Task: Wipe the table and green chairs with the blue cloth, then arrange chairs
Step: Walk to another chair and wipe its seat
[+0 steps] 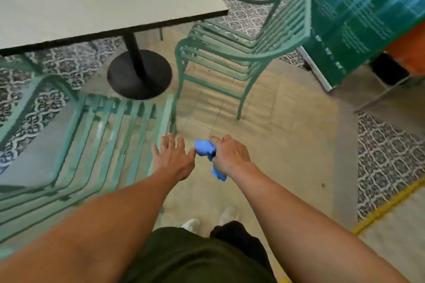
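My right hand (231, 156) is closed around a bunched blue cloth (204, 150), whose tail hangs below the fist. Beside it, my left hand (172, 158) is spread open, fingers apart, hovering over the right edge of the near green slatted chair (96, 145) at the lower left. A second green metal chair (241, 39) stands farther off at the right corner of the pale table (92, 2). The table rests on a black pedestal base (139, 73).
A green printed panel (368, 14) and an orange object (411, 50) stand at the right. Patterned tiles (386, 158) border a plain beige floor strip (276, 122) between the chairs. A yellow line (391, 204) runs at lower right. My feet (207, 220) are below.
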